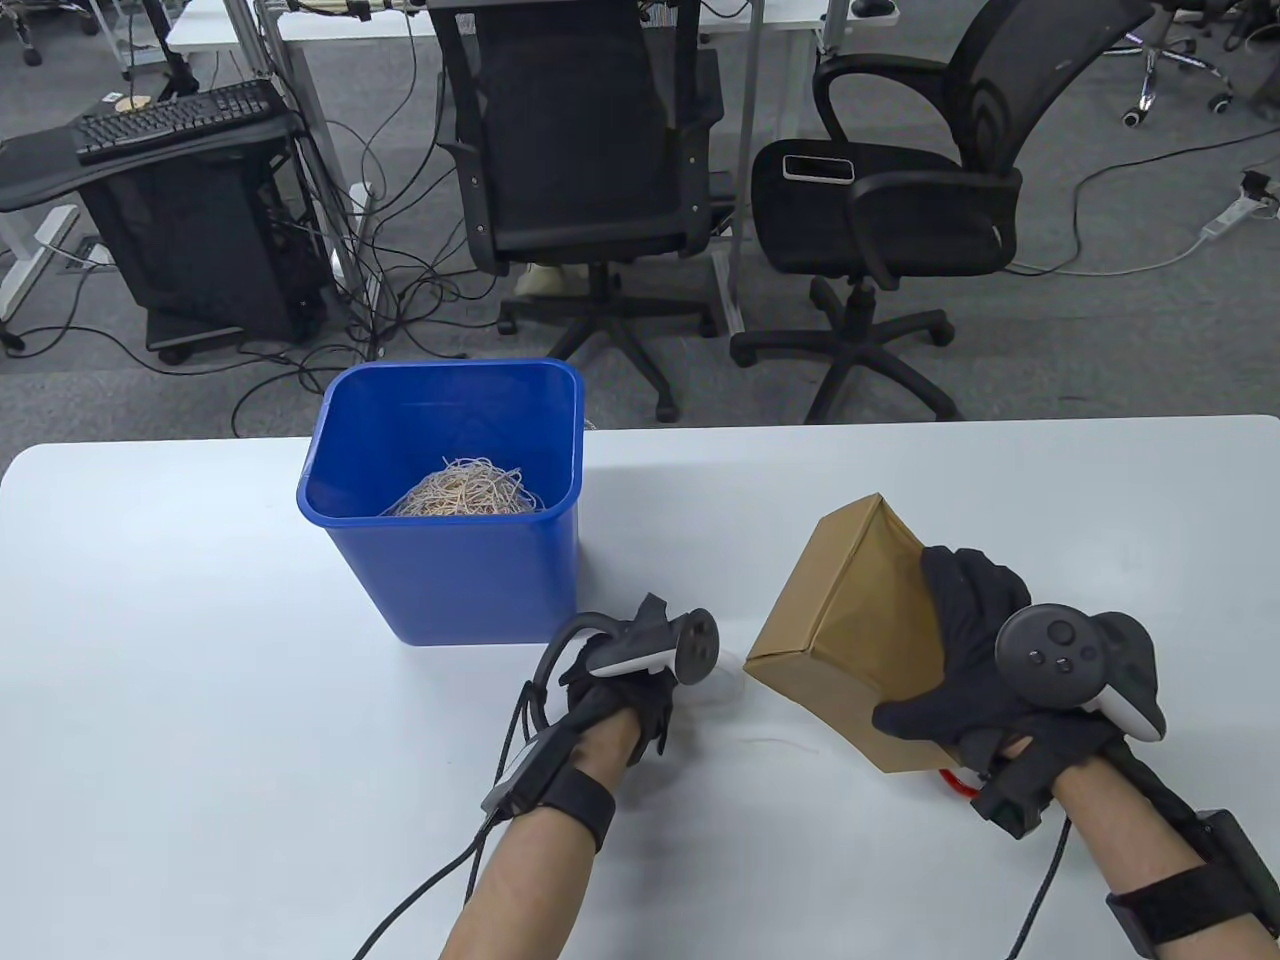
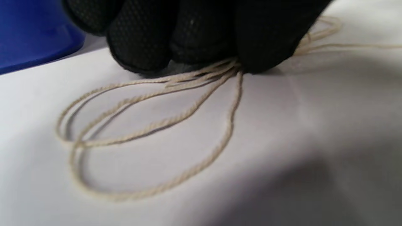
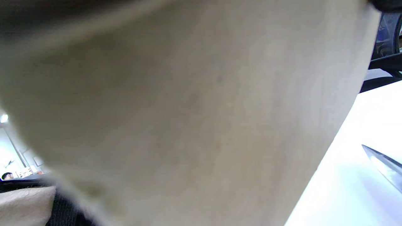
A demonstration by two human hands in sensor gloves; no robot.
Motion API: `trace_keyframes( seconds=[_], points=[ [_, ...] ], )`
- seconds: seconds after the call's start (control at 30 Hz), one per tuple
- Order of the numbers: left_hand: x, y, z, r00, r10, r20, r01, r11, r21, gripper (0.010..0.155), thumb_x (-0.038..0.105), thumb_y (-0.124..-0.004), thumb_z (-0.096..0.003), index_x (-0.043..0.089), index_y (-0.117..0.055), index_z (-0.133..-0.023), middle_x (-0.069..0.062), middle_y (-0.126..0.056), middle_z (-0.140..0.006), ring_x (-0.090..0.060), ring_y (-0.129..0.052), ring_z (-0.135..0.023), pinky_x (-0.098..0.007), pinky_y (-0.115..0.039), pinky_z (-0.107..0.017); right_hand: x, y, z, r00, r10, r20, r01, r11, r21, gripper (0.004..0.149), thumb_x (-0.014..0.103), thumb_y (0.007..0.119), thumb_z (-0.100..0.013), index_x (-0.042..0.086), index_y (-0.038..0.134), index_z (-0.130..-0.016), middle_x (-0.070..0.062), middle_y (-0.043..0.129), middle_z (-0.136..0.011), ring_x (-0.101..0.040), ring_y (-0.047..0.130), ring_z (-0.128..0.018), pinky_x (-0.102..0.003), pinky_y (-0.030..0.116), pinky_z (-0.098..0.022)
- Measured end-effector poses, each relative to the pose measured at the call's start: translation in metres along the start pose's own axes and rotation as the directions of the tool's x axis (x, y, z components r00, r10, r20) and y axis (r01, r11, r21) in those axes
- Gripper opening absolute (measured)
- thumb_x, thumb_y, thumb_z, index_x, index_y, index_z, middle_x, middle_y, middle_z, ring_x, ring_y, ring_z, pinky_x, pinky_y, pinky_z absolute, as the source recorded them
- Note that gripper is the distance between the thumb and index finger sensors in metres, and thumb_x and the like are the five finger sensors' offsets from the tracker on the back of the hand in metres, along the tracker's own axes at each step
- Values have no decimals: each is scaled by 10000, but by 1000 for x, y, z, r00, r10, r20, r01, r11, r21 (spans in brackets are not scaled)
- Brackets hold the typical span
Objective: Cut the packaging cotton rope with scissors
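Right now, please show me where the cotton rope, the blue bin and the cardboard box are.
cotton rope [image 2: 150, 127], left wrist view, a loop on the table.
blue bin [image 1: 470, 580], table view, front wall.
cardboard box [image 1: 850, 590], table view, top face.

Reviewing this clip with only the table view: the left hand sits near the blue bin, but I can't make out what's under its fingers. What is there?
Observer: In the left wrist view, the left hand has its fingertips bunched down on several loops of cotton rope, which lie spread on the table.
Operator: Any sign of a blade? I only see something red under the right wrist.
Observer: Yes. The right wrist view shows a pointed metal blade tip over the table, beside the cardboard box.
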State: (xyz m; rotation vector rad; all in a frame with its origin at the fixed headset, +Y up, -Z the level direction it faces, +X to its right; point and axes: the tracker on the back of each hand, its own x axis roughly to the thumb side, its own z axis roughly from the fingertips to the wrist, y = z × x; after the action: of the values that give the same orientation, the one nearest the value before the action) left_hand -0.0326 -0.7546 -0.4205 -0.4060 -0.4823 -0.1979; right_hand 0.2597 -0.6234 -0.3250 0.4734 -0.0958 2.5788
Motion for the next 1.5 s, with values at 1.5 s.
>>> trace_keyframes(
  seconds=[1.5],
  points=[
    [-210,193,168,701,638,-319,-311,676,668,675,188,-683,-512,59,-393,-1107,-273,-483,-1081,-543,-542,-963,-731,-442,-644,-23,10,12,982,-184,-38,184,983,8,1318,674,1010,-263,36,212,-1096,-401,201,-1094,-671,247,-930,-925,503,-418]
  ],
)
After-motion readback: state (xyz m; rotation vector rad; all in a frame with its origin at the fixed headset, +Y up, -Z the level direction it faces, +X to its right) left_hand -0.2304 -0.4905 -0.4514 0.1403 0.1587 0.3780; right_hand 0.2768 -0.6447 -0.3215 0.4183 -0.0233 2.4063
